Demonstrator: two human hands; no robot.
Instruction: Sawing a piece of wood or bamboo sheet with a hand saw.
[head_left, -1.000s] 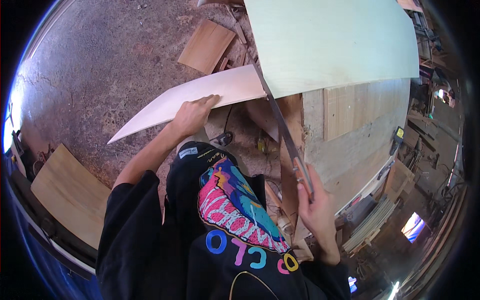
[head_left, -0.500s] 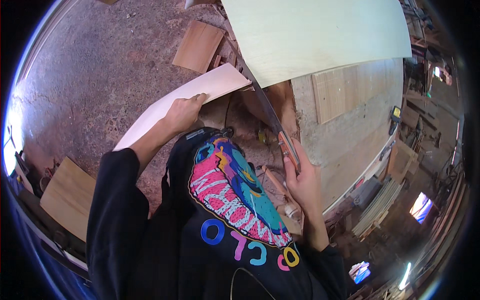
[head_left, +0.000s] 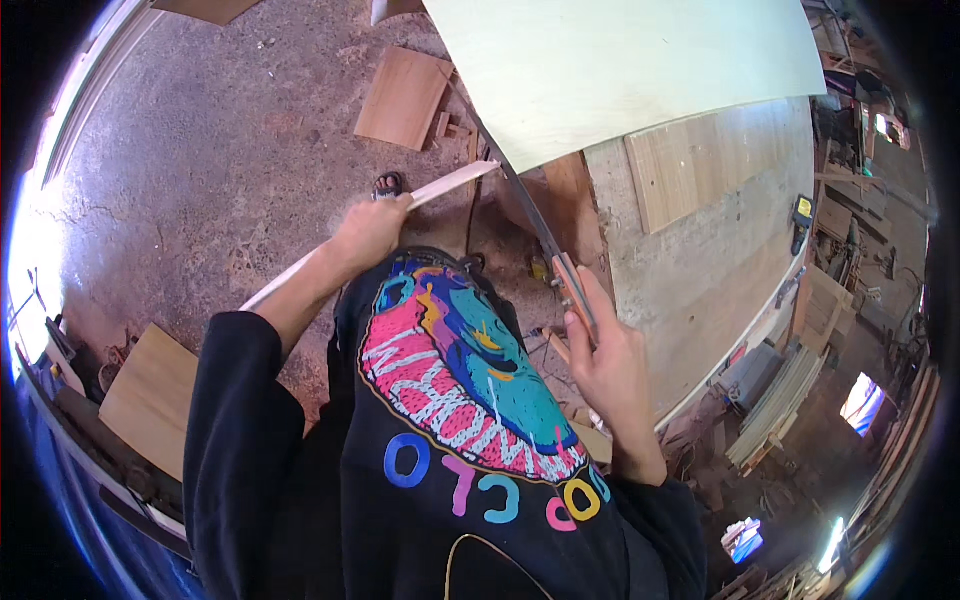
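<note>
My left hand [head_left: 366,236] is closed around a narrow pale plywood strip [head_left: 452,184], which now shows mostly its thin edge. The strip's far end comes close to the blade of a handsaw [head_left: 524,206]; whether they touch I cannot tell. My right hand [head_left: 612,362] grips the saw's orange-brown handle, with the thumb along it. The dark blade slants away up and left, beside the corner of a large pale plywood sheet [head_left: 630,70]. That sheet lies on the workbench [head_left: 690,290] and overhangs its left side.
A wooden board [head_left: 690,180] lies on the bench, and a yellow-black tape measure [head_left: 802,222] sits by its right edge. On the concrete floor are a square board [head_left: 403,97] and small offcuts. Another board [head_left: 150,395] leans at left. Stacked slats [head_left: 780,408] stand at right.
The plywood strip has tilted from showing its broad face to showing its thin edge, uncovering a sandalled foot behind it. Both hands keep their grip; the saw has shifted only slightly.
</note>
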